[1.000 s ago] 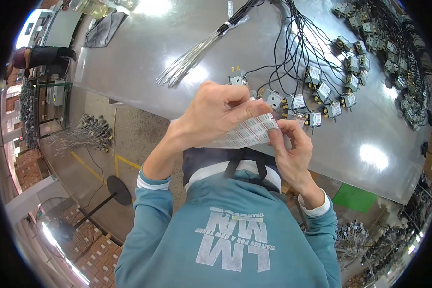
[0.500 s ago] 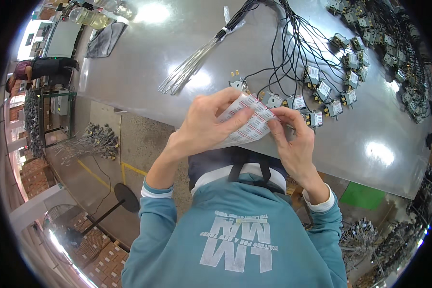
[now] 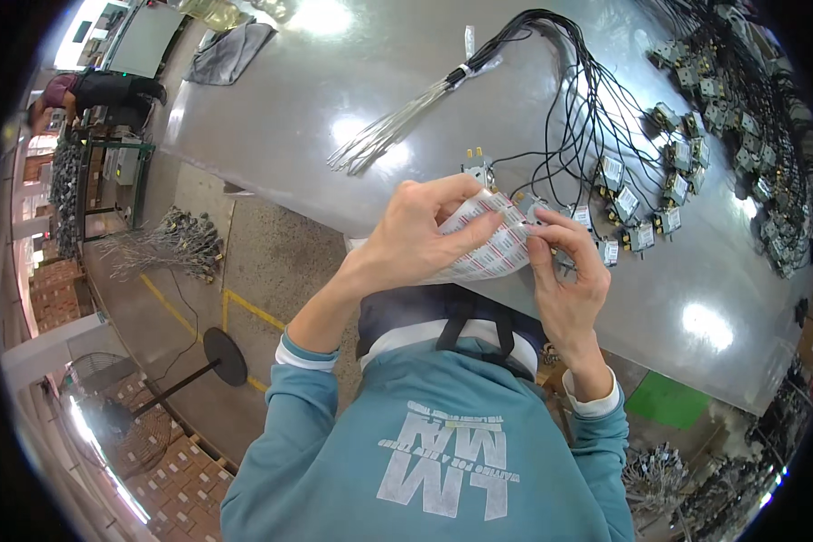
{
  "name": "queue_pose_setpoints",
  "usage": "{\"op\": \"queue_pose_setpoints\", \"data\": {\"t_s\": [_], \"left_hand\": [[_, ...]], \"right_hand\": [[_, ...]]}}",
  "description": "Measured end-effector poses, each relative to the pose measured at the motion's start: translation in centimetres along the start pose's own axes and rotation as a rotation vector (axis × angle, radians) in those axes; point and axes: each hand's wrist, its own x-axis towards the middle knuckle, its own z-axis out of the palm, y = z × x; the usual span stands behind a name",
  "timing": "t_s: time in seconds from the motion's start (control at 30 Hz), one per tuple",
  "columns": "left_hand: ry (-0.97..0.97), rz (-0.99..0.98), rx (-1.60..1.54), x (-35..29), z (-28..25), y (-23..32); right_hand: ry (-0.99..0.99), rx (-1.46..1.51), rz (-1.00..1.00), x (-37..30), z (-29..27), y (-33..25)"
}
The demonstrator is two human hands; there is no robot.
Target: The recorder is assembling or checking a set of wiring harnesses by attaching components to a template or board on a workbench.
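A white sheet of small printed labels with red marks (image 3: 490, 259) is held over the table's near edge. My left hand (image 3: 415, 233) grips it from the left, thumb on its face. My right hand (image 3: 571, 282) pinches its right edge between thumb and forefinger; whether a single label is lifted there I cannot tell. Just beyond the hands lie small metal boxes on black cables, one with brass prongs (image 3: 477, 170) and, to the right, some bearing white labels (image 3: 625, 204). My fingers partly hide the closest boxes.
The cables gather into a tied bundle with pale stripped ends (image 3: 393, 126). More metal boxes (image 3: 745, 135) crowd the table's right side. A grey cloth (image 3: 230, 54) lies at far left. A round black stand base (image 3: 225, 356) is on the floor; another person (image 3: 108, 90) stands at far left.
The whole view has shifted, so table and things sit further right and lower. Both hands keep their hold on the label sheet, with little change in the fingers.
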Motion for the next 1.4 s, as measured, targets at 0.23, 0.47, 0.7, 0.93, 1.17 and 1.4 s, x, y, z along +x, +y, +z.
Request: {"op": "queue_pose_setpoints", "data": {"t_s": [0.23,0.47,0.7,0.93,1.17,1.4], "left_hand": [[0.107,-0.003,-0.107,0.2,1.2,-0.4],[0.012,0.103,0.069,-0.1,1.2,0.5],[0.024,0.119,0.142,0.1,1.4,0.3],[0.013,0.211,0.144,0.0,2.5,0.0],[-0.053,0.268,0.428,-0.8,2.6,-0.6],[0.127,0.595,0.800,-2.1,8.4,-2.9]], "right_hand": [[-0.070,-0.029,-0.140,0.5,-1.2,0.4],[-0.084,0.312,0.113,1.2,-0.2,0.3],[-0.049,0.323,-0.003,0.9,-0.3,1.1],[0.008,0.456,0.129,1.8,0.3,-0.4],[0.034,0.455,0.161,1.7,-1.6,0.0],[0.016,-0.019,0.090,2.5,-3.3,1.3]]}}
